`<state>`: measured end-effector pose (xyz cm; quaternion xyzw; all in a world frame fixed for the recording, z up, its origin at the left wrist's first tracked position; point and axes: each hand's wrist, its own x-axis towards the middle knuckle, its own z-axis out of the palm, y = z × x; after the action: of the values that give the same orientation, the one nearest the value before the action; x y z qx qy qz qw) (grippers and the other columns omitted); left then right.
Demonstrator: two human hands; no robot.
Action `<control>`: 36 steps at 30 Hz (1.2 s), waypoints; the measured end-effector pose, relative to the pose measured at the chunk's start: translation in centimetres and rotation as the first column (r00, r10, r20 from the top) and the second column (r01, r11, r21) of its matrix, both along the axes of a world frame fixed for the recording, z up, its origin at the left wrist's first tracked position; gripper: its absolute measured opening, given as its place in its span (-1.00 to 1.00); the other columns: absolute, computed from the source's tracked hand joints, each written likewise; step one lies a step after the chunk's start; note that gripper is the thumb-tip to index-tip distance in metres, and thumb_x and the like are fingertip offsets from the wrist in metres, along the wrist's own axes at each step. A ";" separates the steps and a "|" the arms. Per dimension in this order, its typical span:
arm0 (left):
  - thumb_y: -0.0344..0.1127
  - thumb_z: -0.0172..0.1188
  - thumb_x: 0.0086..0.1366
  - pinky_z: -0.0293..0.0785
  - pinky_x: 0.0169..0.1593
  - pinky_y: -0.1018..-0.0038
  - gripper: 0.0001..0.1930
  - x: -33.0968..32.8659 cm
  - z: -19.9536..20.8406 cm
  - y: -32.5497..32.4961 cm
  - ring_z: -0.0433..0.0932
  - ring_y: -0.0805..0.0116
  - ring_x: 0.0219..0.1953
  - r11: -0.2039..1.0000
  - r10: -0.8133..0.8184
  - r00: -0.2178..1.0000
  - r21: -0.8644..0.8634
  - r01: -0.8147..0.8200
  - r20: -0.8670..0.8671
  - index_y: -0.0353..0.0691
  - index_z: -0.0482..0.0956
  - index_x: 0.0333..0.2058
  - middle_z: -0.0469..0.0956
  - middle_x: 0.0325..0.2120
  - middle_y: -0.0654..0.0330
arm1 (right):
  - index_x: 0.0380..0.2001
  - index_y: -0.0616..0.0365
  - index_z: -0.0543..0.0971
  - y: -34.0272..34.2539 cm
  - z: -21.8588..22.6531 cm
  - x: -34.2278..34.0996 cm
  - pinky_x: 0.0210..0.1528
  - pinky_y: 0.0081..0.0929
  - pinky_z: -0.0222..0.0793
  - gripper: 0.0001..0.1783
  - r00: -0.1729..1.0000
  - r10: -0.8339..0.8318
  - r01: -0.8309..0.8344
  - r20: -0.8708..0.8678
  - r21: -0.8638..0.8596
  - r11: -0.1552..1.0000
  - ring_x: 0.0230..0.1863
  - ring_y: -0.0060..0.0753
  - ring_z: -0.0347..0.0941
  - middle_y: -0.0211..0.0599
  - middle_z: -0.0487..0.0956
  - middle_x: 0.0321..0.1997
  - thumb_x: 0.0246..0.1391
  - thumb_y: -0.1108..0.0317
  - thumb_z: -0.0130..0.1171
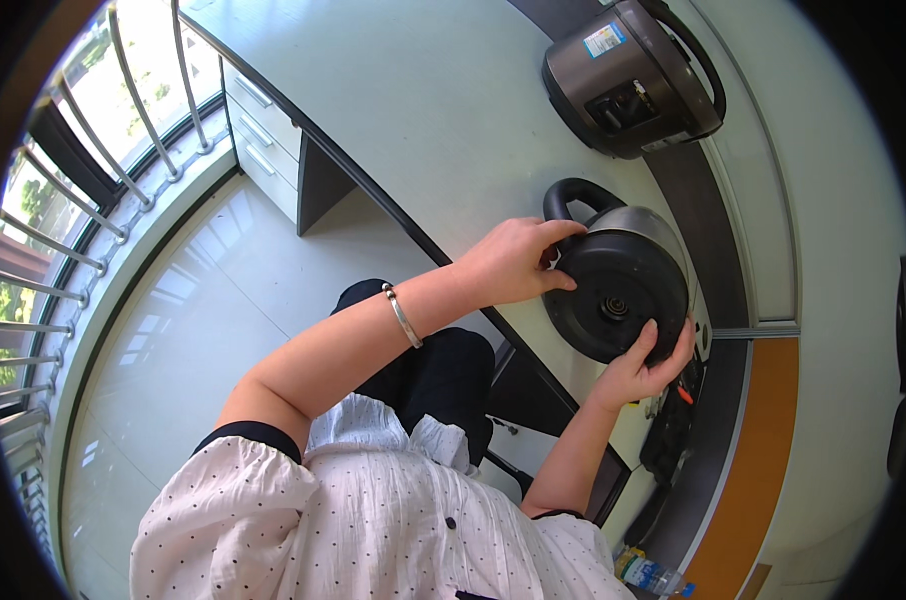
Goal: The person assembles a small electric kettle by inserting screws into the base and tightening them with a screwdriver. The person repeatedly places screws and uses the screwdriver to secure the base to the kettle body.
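Observation:
An electric kettle [598, 290] with a steel body and black handle is tipped over, so its round black underside with a central connector faces me. My left hand [523, 262] grips its edge beside the handle, thumb on the black base and fingers on the side. Across from it, my right hand [651, 368] holds the lower right rim, thumb against the base and fingers round the side. The kettle is above the pale desk top; whether it touches the desk, I cannot tell. Its spout and lid are hidden.
A brown-grey rice cooker [633, 85] stands at the far right of the desk [403, 110]. White drawers [263, 140] sit under the desk's left end. A plastic bottle [653, 573] and a dark bag-like item [663, 435] lie along the right side. Barred windows line the left.

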<state>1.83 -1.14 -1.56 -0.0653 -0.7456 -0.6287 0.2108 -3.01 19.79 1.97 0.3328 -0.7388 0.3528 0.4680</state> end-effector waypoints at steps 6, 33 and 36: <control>-0.42 0.42 -0.03 0.57 -0.15 0.36 -0.40 -0.3 0.0 -0.1 0.63 0.15 -0.29 0.999 -0.014 1.000 0.040 0.013 0.012 -0.24 0.45 0.05 0.59 -0.35 -0.01 | 0.07 0.31 0.37 0.4 0.2 0.0 0.16 -0.25 0.32 -0.53 0.999 -0.034 0.033 0.018 0.048 0.998 0.14 -0.13 0.34 -0.07 0.35 0.14 0.10 0.45 0.22; -0.42 0.37 -0.03 0.52 -0.21 0.36 -0.43 -0.6 -0.3 0.4 0.58 0.17 -0.36 0.996 0.020 0.999 0.084 -0.023 0.028 -0.26 0.45 0.03 0.56 -0.40 0.01 | 0.20 0.15 0.31 1.0 1.3 -1.1 0.22 -0.32 0.23 -0.10 0.912 0.107 -0.108 0.397 -0.018 0.994 0.16 -0.21 0.32 -0.15 0.35 0.19 -0.28 0.38 0.53; -0.42 0.36 -0.04 0.52 -0.20 0.36 -0.42 -0.7 -0.3 0.5 0.57 0.18 -0.36 0.997 0.027 0.999 0.078 -0.029 0.025 -0.25 0.45 0.03 0.56 -0.40 0.02 | 0.18 0.18 0.31 0.6 1.3 -1.0 0.22 -0.32 0.22 -0.07 0.877 0.177 -0.138 0.447 -0.119 0.983 0.16 -0.22 0.32 -0.15 0.35 0.16 -0.32 0.40 0.54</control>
<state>1.13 -0.68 -1.84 -0.0391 -0.7237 -0.6553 0.2130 -4.02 20.38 3.23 0.2799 -0.7828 0.4885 0.2651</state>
